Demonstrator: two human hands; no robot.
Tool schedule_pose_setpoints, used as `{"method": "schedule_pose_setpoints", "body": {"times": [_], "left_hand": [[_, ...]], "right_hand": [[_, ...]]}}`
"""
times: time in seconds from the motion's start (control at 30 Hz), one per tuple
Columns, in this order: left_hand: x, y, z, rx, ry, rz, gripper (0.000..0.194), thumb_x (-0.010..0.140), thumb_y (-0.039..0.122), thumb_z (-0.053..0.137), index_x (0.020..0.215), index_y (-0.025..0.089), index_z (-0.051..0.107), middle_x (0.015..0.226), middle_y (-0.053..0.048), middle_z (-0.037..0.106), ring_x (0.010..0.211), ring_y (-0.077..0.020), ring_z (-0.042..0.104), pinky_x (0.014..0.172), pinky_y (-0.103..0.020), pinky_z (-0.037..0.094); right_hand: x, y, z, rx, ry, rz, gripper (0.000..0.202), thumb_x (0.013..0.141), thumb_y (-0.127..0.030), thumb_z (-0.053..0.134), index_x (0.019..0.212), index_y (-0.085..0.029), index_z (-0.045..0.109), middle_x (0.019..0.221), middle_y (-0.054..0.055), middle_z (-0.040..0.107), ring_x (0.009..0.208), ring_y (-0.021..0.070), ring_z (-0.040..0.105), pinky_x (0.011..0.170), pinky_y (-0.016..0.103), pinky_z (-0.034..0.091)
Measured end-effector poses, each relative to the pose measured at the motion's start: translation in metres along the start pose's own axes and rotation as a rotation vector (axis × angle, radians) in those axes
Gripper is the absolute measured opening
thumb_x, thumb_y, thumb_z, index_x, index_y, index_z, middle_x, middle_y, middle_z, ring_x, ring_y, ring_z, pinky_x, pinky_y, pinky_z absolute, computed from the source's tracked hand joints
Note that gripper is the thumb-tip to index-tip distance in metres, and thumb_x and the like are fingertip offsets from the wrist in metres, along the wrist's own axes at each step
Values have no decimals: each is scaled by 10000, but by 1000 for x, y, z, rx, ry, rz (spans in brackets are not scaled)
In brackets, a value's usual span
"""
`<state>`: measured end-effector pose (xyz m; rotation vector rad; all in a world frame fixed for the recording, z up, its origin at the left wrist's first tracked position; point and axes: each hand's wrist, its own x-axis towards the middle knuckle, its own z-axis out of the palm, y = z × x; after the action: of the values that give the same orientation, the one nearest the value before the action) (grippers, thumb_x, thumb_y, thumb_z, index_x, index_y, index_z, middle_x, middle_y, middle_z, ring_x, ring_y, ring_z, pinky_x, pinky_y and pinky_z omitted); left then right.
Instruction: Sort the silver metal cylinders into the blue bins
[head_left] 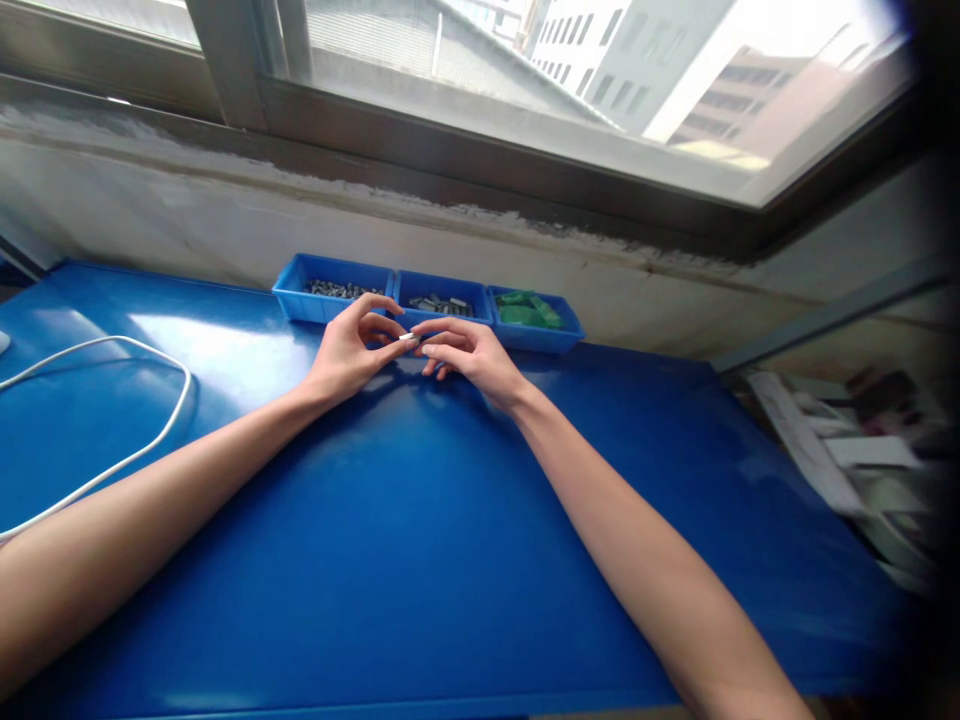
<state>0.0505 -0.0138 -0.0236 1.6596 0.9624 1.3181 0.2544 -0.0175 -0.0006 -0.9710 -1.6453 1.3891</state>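
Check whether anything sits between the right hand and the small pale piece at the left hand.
Nothing visible does. The right hand is right beside the small pale piece at the left hand; whether it touches isn't clear. The blue bins sit beyond both hands, not between them.

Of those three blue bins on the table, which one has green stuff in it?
The right-hand bin, last in the row. Its green pieces set it apart: the left bin and middle bin hold small greyish pieces.
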Motion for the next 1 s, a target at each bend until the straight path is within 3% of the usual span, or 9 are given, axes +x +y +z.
{"method": "schedule_pose_setpoints", "body": {"times": [0.43,0.57,0.7,0.87,1.0], "left_hand": [[0,2,1,-36,-45,28,560,714,460,882,1121,186,612,931,-60,765,888,-208,750,849,-335,604],[0,1,2,4,-56,23,508,801,478,809,1177,190,624,1002,-84,773,938,-219,746,873,-352,597],[0,-2,3,136,-54,33,395,888,502,705,1132,191,684,970,-77,767,889,-204,729,802,-307,578],[-1,0,4,243,-102,68,335,940,501,624,1010,187,719,967,-67,758,877,-200,702,776,-287,551],[-2,3,5,316,-122,88,336,952,495,594,958,185,724,934,-62,763,855,-206,696,762,-291,540]], "right_hand": [[1,1,3,29,34,-21,269,775,-320,745,1024,-219,742,861,22,769,740,147,699,692,277,563],[3,-5,-1,8,189,-54,276,759,-330,736,1011,-218,747,868,27,767,729,147,691,664,270,562],[4,-9,-8,-20,363,-22,379,770,-307,693,1139,-222,715,1009,49,779,731,137,698,610,244,550],[5,-12,-13,-49,370,-23,491,780,-274,659,1269,-238,662,1221,80,740,788,150,731,601,244,559],[-3,-15,-13,-276,385,-107,304,829,-289,642,1115,-224,722,1035,60,777,799,194,729,672,315,582]]}}
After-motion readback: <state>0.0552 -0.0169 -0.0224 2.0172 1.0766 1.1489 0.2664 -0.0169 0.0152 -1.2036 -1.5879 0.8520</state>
